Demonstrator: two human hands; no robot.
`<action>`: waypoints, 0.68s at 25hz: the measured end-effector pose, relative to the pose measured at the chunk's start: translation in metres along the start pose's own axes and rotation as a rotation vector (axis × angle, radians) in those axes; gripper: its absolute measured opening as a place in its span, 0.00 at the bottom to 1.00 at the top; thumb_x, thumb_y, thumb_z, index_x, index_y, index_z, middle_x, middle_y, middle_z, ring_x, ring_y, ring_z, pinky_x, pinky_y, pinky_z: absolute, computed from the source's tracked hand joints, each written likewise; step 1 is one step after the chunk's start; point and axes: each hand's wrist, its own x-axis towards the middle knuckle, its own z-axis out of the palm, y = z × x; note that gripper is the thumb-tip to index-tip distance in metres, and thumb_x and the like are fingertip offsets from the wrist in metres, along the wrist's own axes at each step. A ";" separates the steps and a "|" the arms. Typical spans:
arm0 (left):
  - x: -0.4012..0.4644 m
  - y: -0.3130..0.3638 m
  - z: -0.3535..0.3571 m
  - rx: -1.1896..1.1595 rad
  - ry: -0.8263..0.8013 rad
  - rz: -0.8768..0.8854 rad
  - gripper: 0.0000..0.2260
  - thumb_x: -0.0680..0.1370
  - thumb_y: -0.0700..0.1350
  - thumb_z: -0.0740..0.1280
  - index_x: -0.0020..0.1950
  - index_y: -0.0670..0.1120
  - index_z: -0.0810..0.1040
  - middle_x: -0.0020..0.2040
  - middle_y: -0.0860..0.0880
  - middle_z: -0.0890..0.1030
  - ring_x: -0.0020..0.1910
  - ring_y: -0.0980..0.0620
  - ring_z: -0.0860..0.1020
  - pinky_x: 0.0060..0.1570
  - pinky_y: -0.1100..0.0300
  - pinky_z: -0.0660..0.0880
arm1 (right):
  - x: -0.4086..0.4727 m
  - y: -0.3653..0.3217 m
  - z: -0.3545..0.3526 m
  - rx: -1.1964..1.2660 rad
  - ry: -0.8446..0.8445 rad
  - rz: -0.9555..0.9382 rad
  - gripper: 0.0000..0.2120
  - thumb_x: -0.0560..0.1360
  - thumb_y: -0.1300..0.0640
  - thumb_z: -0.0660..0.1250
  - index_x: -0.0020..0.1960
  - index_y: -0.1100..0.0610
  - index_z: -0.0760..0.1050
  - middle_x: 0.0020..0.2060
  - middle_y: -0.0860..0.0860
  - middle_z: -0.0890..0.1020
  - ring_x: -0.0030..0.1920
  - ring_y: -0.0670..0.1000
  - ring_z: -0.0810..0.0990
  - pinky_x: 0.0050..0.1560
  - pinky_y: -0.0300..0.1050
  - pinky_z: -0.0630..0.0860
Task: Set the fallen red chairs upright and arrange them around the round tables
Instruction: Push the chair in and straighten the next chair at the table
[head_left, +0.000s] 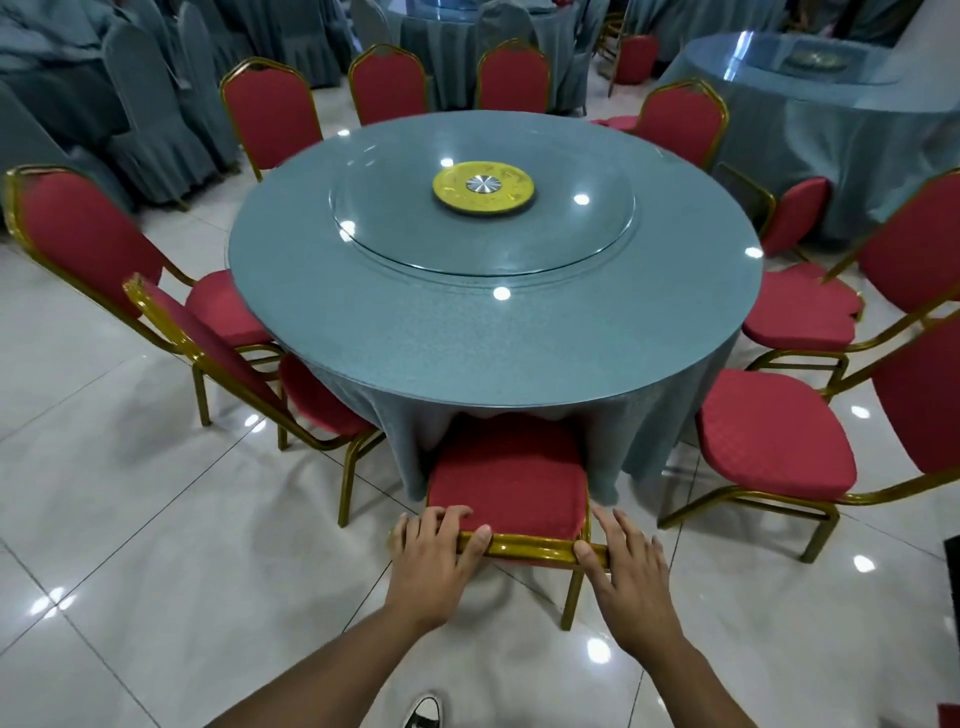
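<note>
A person's two hands rest on the gold top rail (532, 545) of a red banquet chair (506, 488) at a round table (493, 332) draped in a blue-grey tablecloth (400, 431). The left hand (434, 558) curls over the rail's left end, fingers lying forward onto the red padding and thumb pressed along the gold tube. The right hand (631, 566) lies flatter, its fingers spread and nearly straight just beyond the rail's right corner, its thumb hooked onto the tube.

The chair stands upright directly ahead of the fingertips, its seat partly tucked beneath the table's edge, where the cloth bunches against the cushion. Other red chairs already ring the table: two to the left of the left hand (223, 353), two to the right of the right hand (774, 431), and more on the far side beyond the glass turntable (483, 208) with its yellow hub (483, 188).

The step appears to be the final seating of this chair. Doing it well likely means pushing evenly with both hands so the chair goes in straight rather than twisting, and firming the right hand's hold before any lift. The cloth could drag under the seat, so a slow push seems wise. The gap to the neighbour on the left looks tighter than on the right; a small shift rightward may even the spacing.
</note>
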 end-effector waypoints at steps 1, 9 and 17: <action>0.009 0.001 -0.002 -0.001 -0.010 -0.004 0.33 0.76 0.73 0.35 0.68 0.61 0.67 0.62 0.57 0.71 0.67 0.53 0.67 0.77 0.48 0.49 | 0.010 0.000 -0.003 -0.014 -0.028 0.003 0.32 0.76 0.25 0.37 0.78 0.34 0.46 0.80 0.46 0.54 0.80 0.48 0.49 0.79 0.56 0.41; 0.039 0.012 0.000 -0.042 -0.063 -0.055 0.34 0.74 0.75 0.35 0.71 0.63 0.64 0.66 0.53 0.71 0.71 0.50 0.65 0.77 0.46 0.43 | 0.049 -0.005 -0.012 -0.015 -0.034 0.143 0.37 0.75 0.25 0.35 0.80 0.39 0.41 0.82 0.53 0.47 0.81 0.55 0.45 0.78 0.61 0.46; 0.053 0.036 0.005 -0.060 -0.066 -0.079 0.38 0.71 0.77 0.32 0.72 0.63 0.62 0.69 0.54 0.69 0.74 0.50 0.62 0.78 0.44 0.42 | 0.074 0.011 -0.037 -0.283 -0.145 0.043 0.37 0.77 0.34 0.31 0.82 0.45 0.47 0.82 0.51 0.44 0.81 0.55 0.42 0.79 0.58 0.48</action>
